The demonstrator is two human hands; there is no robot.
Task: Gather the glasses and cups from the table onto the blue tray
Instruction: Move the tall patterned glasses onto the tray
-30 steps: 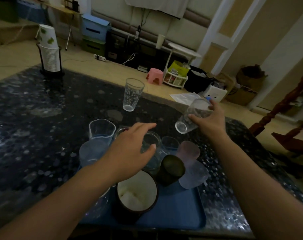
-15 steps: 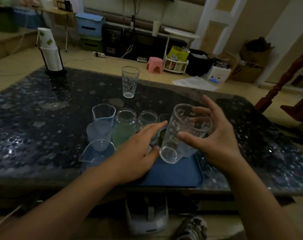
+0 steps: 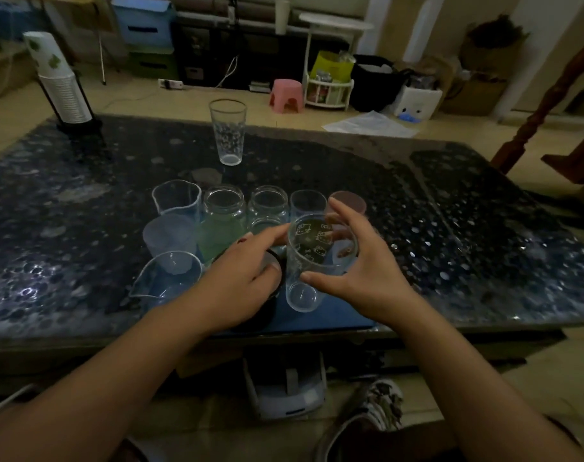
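Note:
My right hand (image 3: pixel 357 275) grips a clear cartoon-printed glass (image 3: pixel 309 261), held upright just over the front right part of the blue tray (image 3: pixel 334 320). My left hand (image 3: pixel 240 281) rests with spread fingers on the rim of a dark mug (image 3: pixel 267 298), mostly hidden beneath it. The tray carries several clear, frosted and pink cups, among them a jar (image 3: pixel 224 211) and a spouted cup (image 3: pixel 170 278). One tall patterned glass (image 3: pixel 228 131) stands alone on the dark table, beyond the tray.
A holder with stacked paper cups (image 3: pixel 62 81) stands at the table's far left corner. The dark speckled table (image 3: pixel 467 245) has its near edge just below the tray. A white device (image 3: pixel 284 385) sits under the table, and a shoe (image 3: pixel 367 415) shows at the bottom.
My right hand has brought the printed glass from the table's right side down over the tray's front and turned it upright. My left hand has dropped onto the dark mug.

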